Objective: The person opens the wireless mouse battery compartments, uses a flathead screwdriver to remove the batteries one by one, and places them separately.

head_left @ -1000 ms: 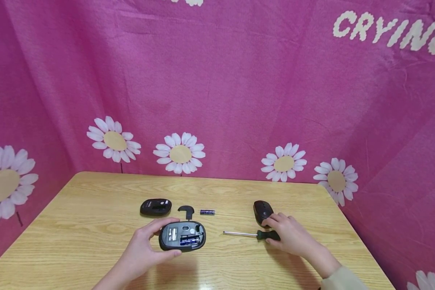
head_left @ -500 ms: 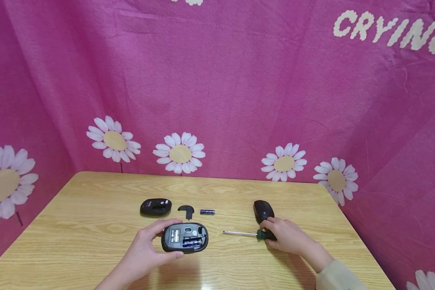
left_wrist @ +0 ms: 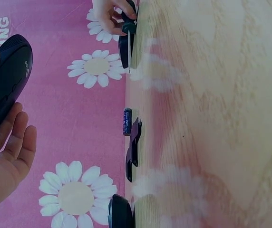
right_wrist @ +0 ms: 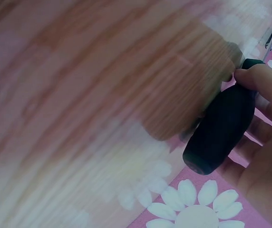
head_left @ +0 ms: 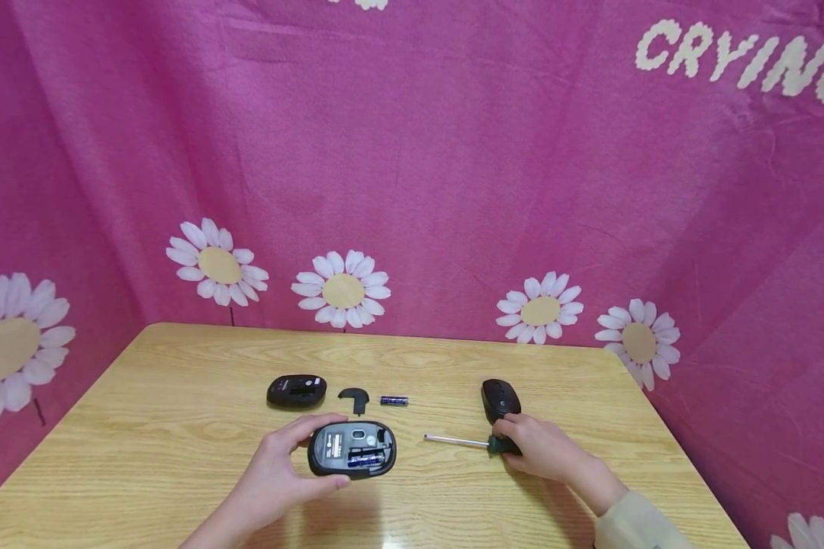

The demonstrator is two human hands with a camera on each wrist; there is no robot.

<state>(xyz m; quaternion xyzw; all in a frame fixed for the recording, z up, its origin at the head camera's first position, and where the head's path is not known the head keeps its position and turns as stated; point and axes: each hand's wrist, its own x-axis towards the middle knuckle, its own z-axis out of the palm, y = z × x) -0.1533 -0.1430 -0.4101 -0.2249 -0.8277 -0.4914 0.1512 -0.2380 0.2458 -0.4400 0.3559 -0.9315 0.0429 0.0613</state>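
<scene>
— Why does the left hand (head_left: 275, 480) have that mouse (head_left: 352, 449) belly-up?

— So the battery bay faces the person, I'd say. The fingers curl round its near and far edges and tip it off the table (head_left: 144, 427), close to the front edge at about six o'clock. A blue cell sits in the open bay. The wrist view shows the curved top shell resting in the palm.

— And the right hand (head_left: 542, 450)?

— It's closed round the dark handle of the screwdriver (head_left: 470, 441), at about four o'clock from the held mouse. The shaft lies flat and points towards nine o'clock, at that mouse. The tool lies on the wood, gripped but not lifted as far as I can tell.

— What's scattered behind?

— A small black battery cover (head_left: 353, 397) and a loose battery (head_left: 394, 400) just beyond the held mouse at twelve o'clock, likely parked within reach. A second mouse (head_left: 296, 390) lies underside-up at eleven o'clock, and a third mouse (head_left: 499, 399) sits right-way-up just beyond the right hand's knuckles.

— Any writing?

— The pink daisy cloth (head_left: 412, 168) reads "CRYING" in white at upper right, cut off by the frame. The held mouse has a grey label, too small to read.
</scene>
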